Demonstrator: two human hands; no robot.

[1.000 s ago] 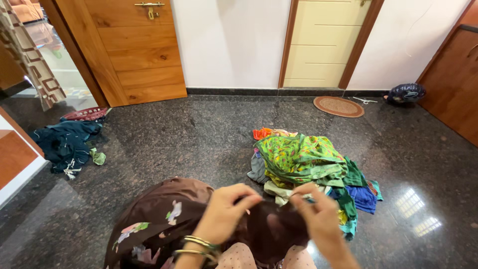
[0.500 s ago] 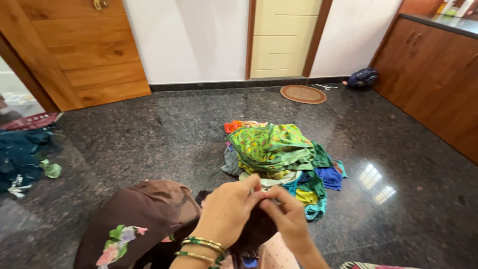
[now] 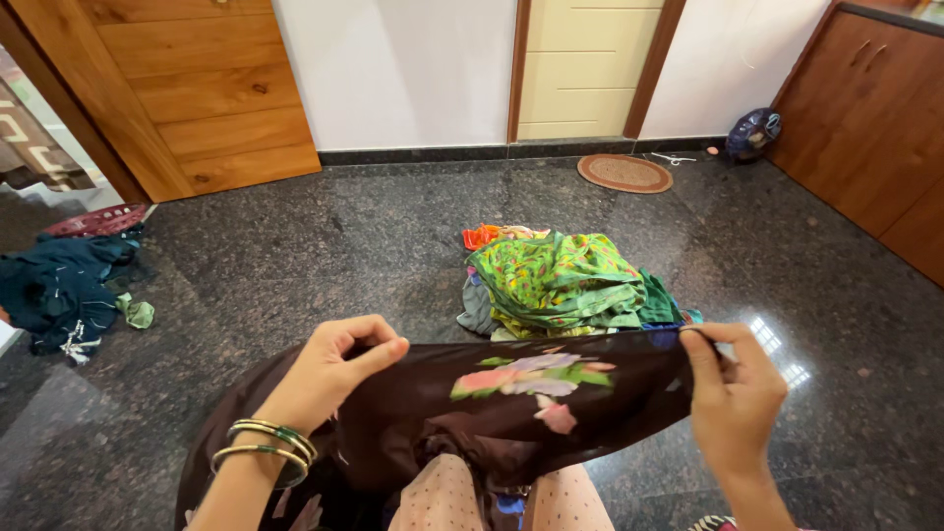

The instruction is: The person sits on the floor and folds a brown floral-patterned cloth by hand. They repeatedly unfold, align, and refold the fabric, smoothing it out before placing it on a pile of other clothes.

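One dark floral garment (image 3: 511,403) is stretched near us, our left hand (image 3: 329,369) and right hand (image 3: 733,393) each pinching its top edge; we judge folding barely begun, with the colourful clothes pile (image 3: 560,280) farther off untouched

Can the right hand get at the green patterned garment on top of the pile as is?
Probably not right away. The right hand is pinching the edge of the dark brown floral cloth, stretched to the left hand. The green patterned garment lies beyond that cloth on the floor, nothing covering it.
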